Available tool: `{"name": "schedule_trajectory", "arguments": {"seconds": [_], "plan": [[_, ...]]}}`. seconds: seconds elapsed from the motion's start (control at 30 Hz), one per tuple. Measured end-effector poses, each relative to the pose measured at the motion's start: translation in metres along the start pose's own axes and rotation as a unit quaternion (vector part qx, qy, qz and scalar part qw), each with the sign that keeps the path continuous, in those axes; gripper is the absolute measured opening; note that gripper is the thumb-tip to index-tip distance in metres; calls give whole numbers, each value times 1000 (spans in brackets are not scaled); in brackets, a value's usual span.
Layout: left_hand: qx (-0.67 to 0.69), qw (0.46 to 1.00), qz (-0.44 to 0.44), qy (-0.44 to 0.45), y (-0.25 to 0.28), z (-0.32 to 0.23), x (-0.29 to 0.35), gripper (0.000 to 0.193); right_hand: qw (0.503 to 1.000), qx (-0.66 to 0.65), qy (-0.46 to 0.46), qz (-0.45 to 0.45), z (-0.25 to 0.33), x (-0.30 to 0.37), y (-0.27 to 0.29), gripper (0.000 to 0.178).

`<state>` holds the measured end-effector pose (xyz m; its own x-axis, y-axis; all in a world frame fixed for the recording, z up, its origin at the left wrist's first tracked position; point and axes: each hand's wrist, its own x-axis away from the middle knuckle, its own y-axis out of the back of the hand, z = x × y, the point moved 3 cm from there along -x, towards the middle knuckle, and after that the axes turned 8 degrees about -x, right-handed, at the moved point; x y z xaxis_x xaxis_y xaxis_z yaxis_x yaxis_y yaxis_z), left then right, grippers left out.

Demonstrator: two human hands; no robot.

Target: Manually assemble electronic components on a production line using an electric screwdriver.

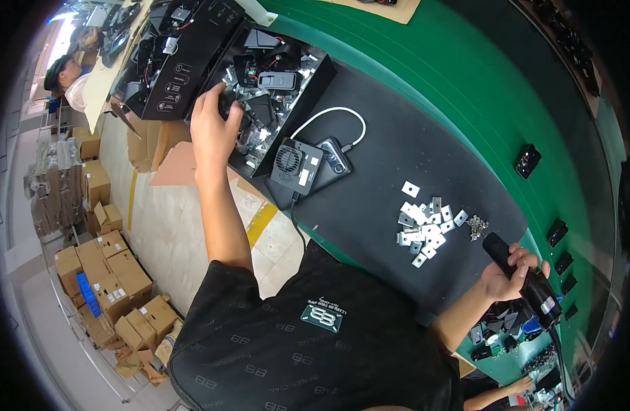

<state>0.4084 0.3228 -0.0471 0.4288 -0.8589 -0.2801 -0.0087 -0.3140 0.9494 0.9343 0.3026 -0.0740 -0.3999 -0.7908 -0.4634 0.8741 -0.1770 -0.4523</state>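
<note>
At the upper left, my left hand (214,130) reaches over the edge of a black open box (316,89). Its thumb and fingers curve around a dark plastic part (227,103), partly hidden by the fingers. Metal pieces, black housings and a grey-black device (277,81) fill the box. My right hand (510,277) is closed around a black corded electric screwdriver (534,291) at the lower right, its tip end pointing up and left. Near that end lie a small heap of screws (476,227) and a pile of metal plates with holes (428,229), on the black mat (411,130).
A phone (335,159) with a white cable lies beside a small fan unit (296,164). Black housings (528,161) rest along the green belt (459,82). Cardboard boxes (109,274) stack on the floor at left. Another person's arm (500,395) shows at the lower right.
</note>
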Motion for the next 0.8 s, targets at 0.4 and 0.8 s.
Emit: {"name": "schedule_trajectory", "arguments": {"seconds": [0.4, 0.8], "plan": [[41, 990, 51, -128, -24, -46, -68, 77, 1000, -5, -7, -26, -2, 20, 0, 44], [-100, 982, 51, -152, -25, -69, -70, 76, 997, -53, -42, -35, -4, 29, 6, 42]]}}
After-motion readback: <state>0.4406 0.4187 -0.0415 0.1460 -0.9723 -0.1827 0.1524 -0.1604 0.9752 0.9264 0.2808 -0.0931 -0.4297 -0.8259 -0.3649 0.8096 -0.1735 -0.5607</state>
